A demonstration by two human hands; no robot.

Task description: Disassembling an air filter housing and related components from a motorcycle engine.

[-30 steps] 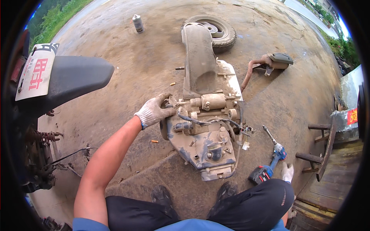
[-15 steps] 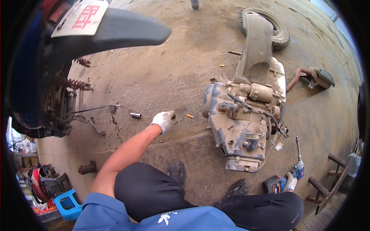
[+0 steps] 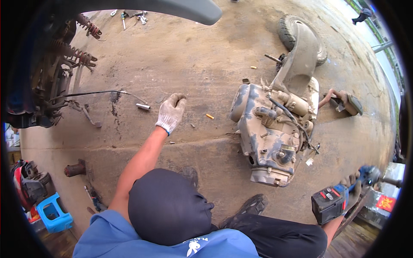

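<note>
My left hand (image 3: 171, 113), in a white knit glove with dirty fingertips, is held over the concrete with its fingers drawn together. Whatever they may hold is hidden. Beside it lie a short silver metal tube (image 3: 143, 106) and an orange cigarette butt (image 3: 209, 116). At the lower right, my gloved right hand (image 3: 354, 191) is wrapped around the handle of a blue and black cordless impact wrench (image 3: 330, 203), whose shaft points right. A dirty scooter engine (image 3: 275, 133) rests on the ground between my hands, joined to a grey fender (image 3: 300, 64).
The wheel tyre (image 3: 288, 32) lies behind the engine, with a rusty exhaust muffler (image 3: 344, 102) at its right. Left stands a vehicle with red coil springs (image 3: 75, 53) and a hanging cable (image 3: 92, 92). A blue plastic stool (image 3: 55, 213) and a rusty cylindrical part (image 3: 75, 168) are lower left.
My right hand has lifted the impact wrench off the ground and swung it to the right. My left hand has drawn back from beside the cigarette butt, and the view has shifted.
</note>
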